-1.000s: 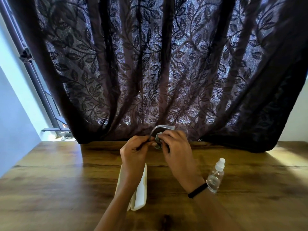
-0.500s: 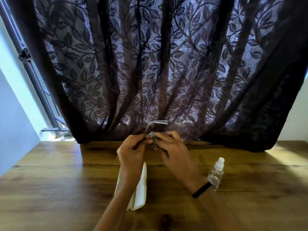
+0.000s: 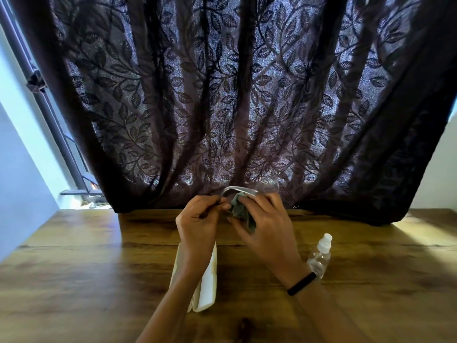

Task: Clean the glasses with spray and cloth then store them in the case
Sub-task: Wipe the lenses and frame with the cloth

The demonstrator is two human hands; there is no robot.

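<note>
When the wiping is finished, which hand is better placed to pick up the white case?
Probably the left hand: the case lies directly under its wrist, and it only holds the glasses. The right hand holds the cloth and is nearer the spray bottle.

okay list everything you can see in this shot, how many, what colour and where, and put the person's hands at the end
glasses: one pair, clear pale frame, held up above the table's far edge
cloth: one, grey-green, bunched against the glasses
spray bottle: one, clear with white cap, on the table beside the right wrist
case: one, cream-white, on the table under the left forearm
table: one, brown wood, across the foreground
curtain: one, dark purple leaf pattern, behind the table
wristband: one, black, on the right wrist
left hand: grip on the glasses
right hand: grip on the cloth
</note>
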